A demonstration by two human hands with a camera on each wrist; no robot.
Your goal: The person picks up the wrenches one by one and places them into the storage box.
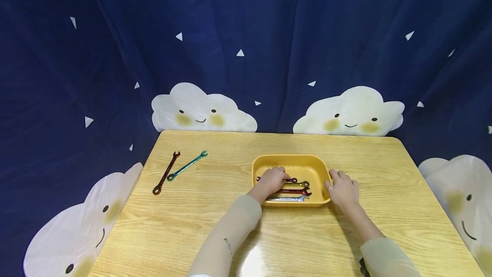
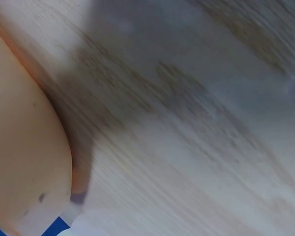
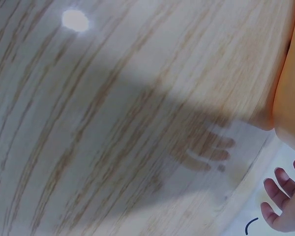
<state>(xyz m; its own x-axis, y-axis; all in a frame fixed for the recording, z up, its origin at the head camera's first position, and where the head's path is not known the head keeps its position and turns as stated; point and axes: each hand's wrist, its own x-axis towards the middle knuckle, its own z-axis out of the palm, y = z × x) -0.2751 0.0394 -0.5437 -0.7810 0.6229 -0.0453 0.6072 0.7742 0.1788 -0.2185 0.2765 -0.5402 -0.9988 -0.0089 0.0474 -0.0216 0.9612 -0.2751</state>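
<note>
Four wrenches (image 1: 294,191) in one yellow bin (image 1: 288,156), two wrenches (image 1: 188,165) left of centre on the wooden tabletop (image 1: 184,225), blue curtain (image 1: 207,7) behind.
Open wood stretches between the pair and the bin; my left fingers (image 1: 282,175) curl at the purple wrench (image 1: 293,180), whether pinching I cannot tell; my right fingers (image 1: 341,177) spread loosely at the right rim.

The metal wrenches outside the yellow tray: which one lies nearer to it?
The shiny teal metal wrench, right-hand of the pair in the head view; the dark reddish metal wrench lies farther from the yellow rectangular tray.
</note>
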